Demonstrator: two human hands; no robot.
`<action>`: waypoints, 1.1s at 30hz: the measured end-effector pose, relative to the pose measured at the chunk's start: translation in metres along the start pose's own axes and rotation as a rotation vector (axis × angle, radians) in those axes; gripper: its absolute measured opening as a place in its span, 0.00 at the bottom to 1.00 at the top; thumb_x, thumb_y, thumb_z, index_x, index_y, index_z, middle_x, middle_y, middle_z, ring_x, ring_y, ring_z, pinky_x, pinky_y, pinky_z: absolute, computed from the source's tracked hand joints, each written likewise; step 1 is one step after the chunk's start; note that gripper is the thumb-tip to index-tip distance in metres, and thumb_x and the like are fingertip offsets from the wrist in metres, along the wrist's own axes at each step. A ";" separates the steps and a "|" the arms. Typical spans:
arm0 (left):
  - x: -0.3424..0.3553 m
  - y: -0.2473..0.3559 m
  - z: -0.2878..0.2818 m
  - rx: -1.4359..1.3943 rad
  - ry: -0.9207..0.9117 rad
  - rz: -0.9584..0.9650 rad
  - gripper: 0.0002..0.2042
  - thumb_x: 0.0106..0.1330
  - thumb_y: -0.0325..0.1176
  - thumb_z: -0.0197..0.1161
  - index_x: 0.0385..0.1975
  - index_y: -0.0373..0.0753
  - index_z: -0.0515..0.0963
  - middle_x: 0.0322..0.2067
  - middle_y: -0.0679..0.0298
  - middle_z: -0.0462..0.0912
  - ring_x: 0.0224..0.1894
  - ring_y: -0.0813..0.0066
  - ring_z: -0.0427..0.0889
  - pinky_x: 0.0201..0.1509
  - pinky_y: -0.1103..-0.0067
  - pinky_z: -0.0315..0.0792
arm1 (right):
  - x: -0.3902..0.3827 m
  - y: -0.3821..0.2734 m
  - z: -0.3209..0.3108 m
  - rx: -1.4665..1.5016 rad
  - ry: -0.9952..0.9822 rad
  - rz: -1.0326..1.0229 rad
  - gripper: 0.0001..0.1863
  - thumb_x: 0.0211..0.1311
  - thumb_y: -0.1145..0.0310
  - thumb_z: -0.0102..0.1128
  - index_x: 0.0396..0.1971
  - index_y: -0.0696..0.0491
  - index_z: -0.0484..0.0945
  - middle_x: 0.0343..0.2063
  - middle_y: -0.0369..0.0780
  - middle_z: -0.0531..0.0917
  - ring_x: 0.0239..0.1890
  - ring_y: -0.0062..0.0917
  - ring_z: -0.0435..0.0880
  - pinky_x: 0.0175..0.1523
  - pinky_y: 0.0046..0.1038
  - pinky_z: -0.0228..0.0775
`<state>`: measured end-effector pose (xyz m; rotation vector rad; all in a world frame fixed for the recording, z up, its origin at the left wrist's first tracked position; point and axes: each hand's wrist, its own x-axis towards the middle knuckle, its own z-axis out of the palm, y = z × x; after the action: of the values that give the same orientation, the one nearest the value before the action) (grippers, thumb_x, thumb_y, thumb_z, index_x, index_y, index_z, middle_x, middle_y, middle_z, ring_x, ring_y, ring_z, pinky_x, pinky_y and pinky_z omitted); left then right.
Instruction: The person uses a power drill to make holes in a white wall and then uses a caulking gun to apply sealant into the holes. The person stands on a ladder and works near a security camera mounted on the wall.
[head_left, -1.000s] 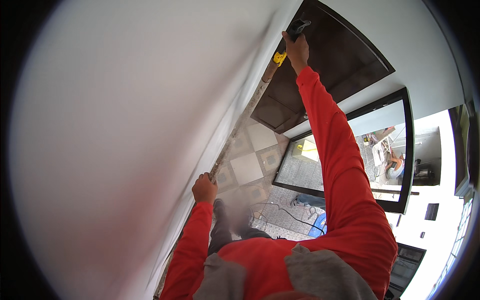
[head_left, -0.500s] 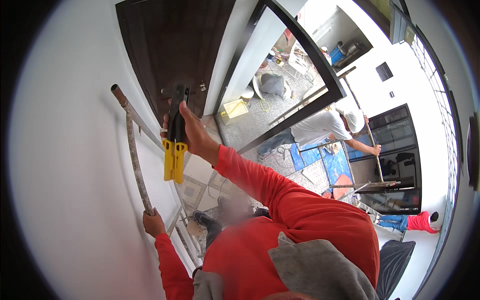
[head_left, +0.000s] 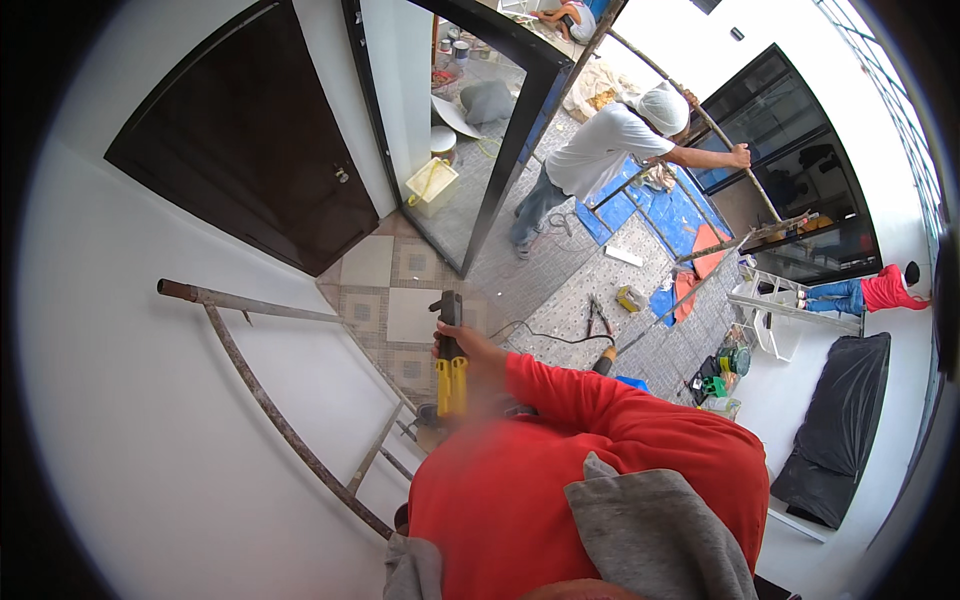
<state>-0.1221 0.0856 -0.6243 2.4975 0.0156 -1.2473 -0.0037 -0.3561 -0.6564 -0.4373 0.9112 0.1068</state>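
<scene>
My right hand (head_left: 474, 349) is closed around a black-and-yellow hand tool (head_left: 453, 385), held upright in front of my red-sleeved body. Its black head points up past my fingers and its two yellow parts hang below; the exact kind is not clear. To the left, a rusty metal pipe frame (head_left: 268, 402) leans along the white wall, apart from the tool. Its lower end passes behind my body. My left hand is out of sight.
A dark door (head_left: 250, 140) stands at left, beside a black-framed glass door (head_left: 500, 170). A co-worker in a white shirt (head_left: 600, 150) grips scaffold pipes (head_left: 745, 170). Farther right, another person (head_left: 885, 290) is by a ladder (head_left: 800, 302). Pliers (head_left: 598, 315) lie on the tiled floor.
My left hand has let go of the pipe frame and left the view. My right hand has brought the tool lower and closer to my body. The view has swung to the right.
</scene>
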 end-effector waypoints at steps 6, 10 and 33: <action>0.019 0.002 0.034 -0.090 0.045 -0.053 0.10 0.68 0.35 0.61 0.42 0.38 0.84 0.35 0.51 0.86 0.40 0.57 0.87 0.51 0.66 0.79 | -0.017 -0.023 0.037 -0.058 -0.199 -0.057 0.11 0.73 0.66 0.60 0.48 0.50 0.70 0.37 0.37 0.77 0.34 0.27 0.82 0.42 0.32 0.82; 0.016 0.004 0.037 -0.116 0.061 -0.074 0.10 0.68 0.35 0.62 0.42 0.37 0.84 0.35 0.52 0.86 0.40 0.57 0.87 0.51 0.66 0.79 | -0.024 -0.018 0.053 -0.137 -0.322 -0.070 0.14 0.72 0.66 0.61 0.50 0.53 0.68 0.39 0.39 0.76 0.36 0.25 0.82 0.43 0.31 0.83; 0.005 -0.004 0.053 -0.175 0.070 -0.119 0.10 0.66 0.34 0.64 0.40 0.36 0.84 0.34 0.53 0.87 0.37 0.60 0.88 0.46 0.67 0.80 | -0.043 -0.003 0.077 -0.302 -0.503 -0.062 0.17 0.70 0.67 0.63 0.52 0.52 0.68 0.40 0.38 0.76 0.35 0.23 0.81 0.43 0.30 0.82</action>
<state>-0.1605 0.0716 -0.6589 2.4160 0.2830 -1.1497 0.0277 -0.3227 -0.5806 -0.6812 0.3851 0.2866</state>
